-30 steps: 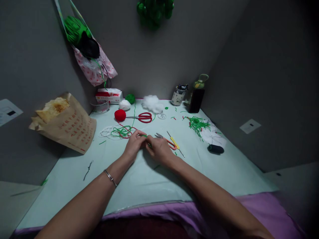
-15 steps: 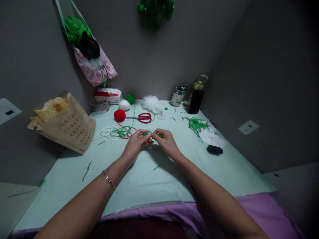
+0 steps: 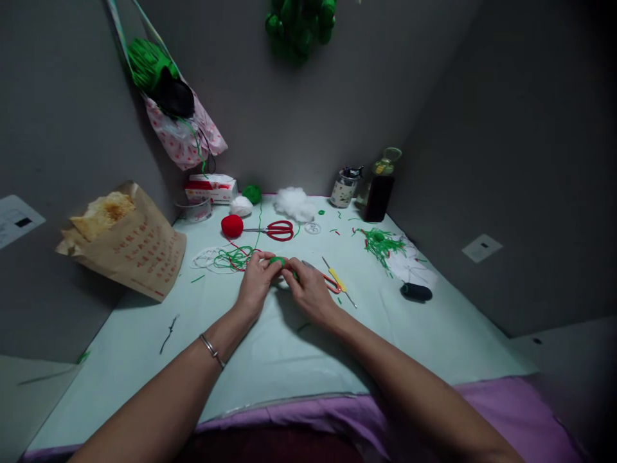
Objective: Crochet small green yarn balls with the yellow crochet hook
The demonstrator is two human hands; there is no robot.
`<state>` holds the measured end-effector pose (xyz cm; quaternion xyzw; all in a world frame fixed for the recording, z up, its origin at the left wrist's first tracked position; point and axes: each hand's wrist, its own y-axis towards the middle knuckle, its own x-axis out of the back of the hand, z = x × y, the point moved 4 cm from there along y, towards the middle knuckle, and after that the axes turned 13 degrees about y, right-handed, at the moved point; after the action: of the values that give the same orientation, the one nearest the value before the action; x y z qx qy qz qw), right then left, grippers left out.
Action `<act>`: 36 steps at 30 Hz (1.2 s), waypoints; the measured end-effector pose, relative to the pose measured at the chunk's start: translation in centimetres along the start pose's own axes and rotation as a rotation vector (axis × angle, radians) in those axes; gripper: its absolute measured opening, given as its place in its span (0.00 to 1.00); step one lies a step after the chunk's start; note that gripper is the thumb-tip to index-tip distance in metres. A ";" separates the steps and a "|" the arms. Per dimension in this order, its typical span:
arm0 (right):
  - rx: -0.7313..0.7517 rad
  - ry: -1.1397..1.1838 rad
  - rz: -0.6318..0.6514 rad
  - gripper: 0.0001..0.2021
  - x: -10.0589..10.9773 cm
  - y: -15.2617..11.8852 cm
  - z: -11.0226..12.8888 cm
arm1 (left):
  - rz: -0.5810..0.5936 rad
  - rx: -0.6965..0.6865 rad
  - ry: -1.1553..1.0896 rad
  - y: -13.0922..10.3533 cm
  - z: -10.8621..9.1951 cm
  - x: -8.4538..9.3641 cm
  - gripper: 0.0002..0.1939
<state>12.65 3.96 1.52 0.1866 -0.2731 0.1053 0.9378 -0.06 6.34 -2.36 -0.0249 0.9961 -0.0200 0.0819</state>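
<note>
Both my hands meet above the middle of the table, fingers closed around a small green yarn piece (image 3: pixel 276 260). My left hand (image 3: pixel 255 281) pinches its left side. On the other side, my right hand (image 3: pixel 308 292) grips it too, its fingertips mostly hidden. A yellow-handled crochet hook (image 3: pixel 337 278) lies just right of my right hand. Partly covered by that hand is a tool with a reddish handle (image 3: pixel 331 284). Tangled green, red and white yarn (image 3: pixel 234 258) lies left of my hands, with red-handled scissors (image 3: pixel 279 230) and a red yarn ball (image 3: pixel 232 226) behind.
A paper bag of flatbread (image 3: pixel 130 244) stands at left. White stuffing (image 3: pixel 295 204), a green yarn ball (image 3: pixel 251 193), a jar (image 3: pixel 344 188) and a bottle (image 3: pixel 380 193) line the back. Green yarn scraps (image 3: pixel 383 244) and a dark cylinder (image 3: pixel 416 292) are at right.
My hands have shifted slightly left with the green yarn piece. The crochet hook and reddish-handled tool now show beside my right hand, largely hidden before.
</note>
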 end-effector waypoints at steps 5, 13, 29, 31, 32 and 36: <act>0.062 0.010 0.083 0.13 0.2 -0.3 0.7 | -0.070 -0.062 -0.011 0.2 -1.5 0.7 0.18; -0.276 -0.596 -0.042 0.18 7.3 0.9 -2.0 | -0.005 -0.086 0.053 0.4 -2.3 0.8 0.20; -0.399 -0.380 0.047 0.13 8.7 1.2 -6.3 | 0.002 -0.198 0.151 0.0 -2.7 0.7 0.17; -0.353 -0.271 0.004 0.10 8.7 1.5 -5.7 | 0.015 -0.197 0.154 0.0 -2.7 0.7 0.18; -0.322 -0.202 -0.011 0.10 8.6 1.7 -5.3 | 0.024 -0.199 0.156 0.0 -2.8 0.6 0.18; -0.212 0.097 0.027 0.17 7.3 1.6 -2.9 | 0.055 -0.211 0.173 -0.2 -2.9 0.1 0.19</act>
<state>19.55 7.33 3.77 0.0774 -0.2397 0.0973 0.9629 -0.65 6.21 0.45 -0.0044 0.9964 0.0849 -0.0067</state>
